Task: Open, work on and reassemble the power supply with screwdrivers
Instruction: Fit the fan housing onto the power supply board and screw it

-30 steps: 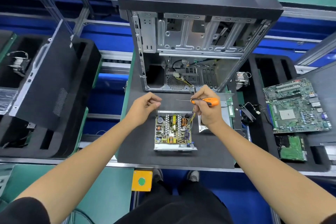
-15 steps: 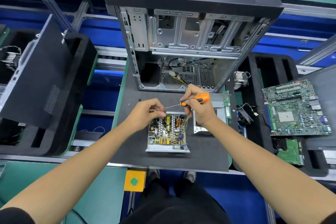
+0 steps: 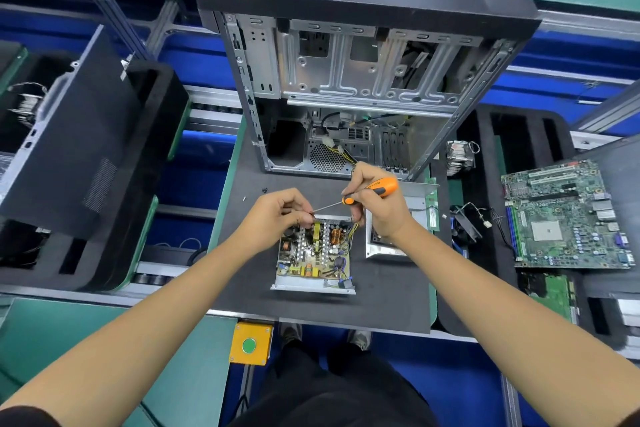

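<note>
The power supply point(image 3: 313, 255) lies lid-off on the dark grey mat point(image 3: 242, 274), a shallow grey metal tray packed with a circuit board, copper coils and finned heat sinks. The right hand point(image 3: 379, 208) grips the screwdriver point(image 3: 367, 192) by its glossy orange and black handle, the thin steel shaft slanting left to the left hand point(image 3: 277, 215), whose curled fingertips pinch at its tip above the tray's far edge. The bent metal cover point(image 3: 391, 236) lies just right, partly hidden by the right wrist. Behind stands the open computer case point(image 3: 363, 55). A green motherboard point(image 3: 568, 218) rests far right.
</note>
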Available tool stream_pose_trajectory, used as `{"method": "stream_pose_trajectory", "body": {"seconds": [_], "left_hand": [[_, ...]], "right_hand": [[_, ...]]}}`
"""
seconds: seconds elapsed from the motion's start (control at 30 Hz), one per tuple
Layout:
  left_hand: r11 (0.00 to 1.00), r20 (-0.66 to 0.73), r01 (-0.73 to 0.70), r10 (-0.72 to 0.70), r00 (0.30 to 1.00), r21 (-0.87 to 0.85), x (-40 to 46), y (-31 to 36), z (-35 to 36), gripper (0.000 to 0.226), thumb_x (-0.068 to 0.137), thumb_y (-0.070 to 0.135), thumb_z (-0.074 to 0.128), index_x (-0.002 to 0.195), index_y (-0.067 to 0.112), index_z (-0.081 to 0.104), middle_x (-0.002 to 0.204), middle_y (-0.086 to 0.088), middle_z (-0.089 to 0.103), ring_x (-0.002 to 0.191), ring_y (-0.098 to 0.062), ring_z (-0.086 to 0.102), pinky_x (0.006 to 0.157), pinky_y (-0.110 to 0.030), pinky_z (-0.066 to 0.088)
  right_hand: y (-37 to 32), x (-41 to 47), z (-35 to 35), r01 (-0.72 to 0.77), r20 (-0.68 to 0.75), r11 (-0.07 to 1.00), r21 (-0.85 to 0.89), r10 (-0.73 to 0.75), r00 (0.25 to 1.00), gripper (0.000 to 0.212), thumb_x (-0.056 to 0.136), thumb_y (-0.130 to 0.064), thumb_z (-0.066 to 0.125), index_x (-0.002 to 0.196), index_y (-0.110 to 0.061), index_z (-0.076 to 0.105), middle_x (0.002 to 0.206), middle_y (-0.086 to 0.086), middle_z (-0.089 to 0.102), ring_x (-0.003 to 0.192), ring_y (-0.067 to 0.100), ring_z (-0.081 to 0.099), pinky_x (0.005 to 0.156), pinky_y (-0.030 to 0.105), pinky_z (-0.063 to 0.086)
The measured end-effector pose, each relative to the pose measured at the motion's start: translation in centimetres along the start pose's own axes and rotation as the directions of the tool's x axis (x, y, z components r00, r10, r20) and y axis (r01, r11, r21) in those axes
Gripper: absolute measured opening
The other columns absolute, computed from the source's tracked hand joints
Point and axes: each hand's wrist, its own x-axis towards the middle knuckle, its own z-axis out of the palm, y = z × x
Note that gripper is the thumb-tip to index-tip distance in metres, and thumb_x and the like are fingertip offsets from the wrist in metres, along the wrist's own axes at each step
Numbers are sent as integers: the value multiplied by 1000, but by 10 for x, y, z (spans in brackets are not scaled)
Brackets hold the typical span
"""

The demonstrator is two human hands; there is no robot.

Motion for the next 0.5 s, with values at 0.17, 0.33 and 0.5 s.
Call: {"method": "stream_pose_trajectory", "body": {"seconds": [0.17,0.33,0.5], "left_hand": [[999,2,10,-10,1000,-34,0,1,4,11,90,10,76,90,21,72,83,-4,77,78,-19,74,73,-39,57],[995,-18,30,-32,999,-91,-2,-1,7,12,91,4,73,90,15,71,85,-6,77,78,-18,75,75,-23,57],[999,5,35,-35,999,-41,-7,-7,7,16,94,0,69,90,16,70,85,-7,77,80,-24,74,77,-24,59]], "right_hand": [[0,1,-1,-14,23,1000,8,13,1000,12,76,-16,57,70,-22,66,45,7,54,35,27,46,37,23,41],[0,0,-4,-28,90,998,-52,33,995,14,78,-13,56,76,-22,66,49,12,58,38,21,52,38,23,43],[-5,1,-10,-52,206,981,-187,91,974,15,85,-6,63,79,-18,66,60,14,66,50,26,66,42,30,52]]}}
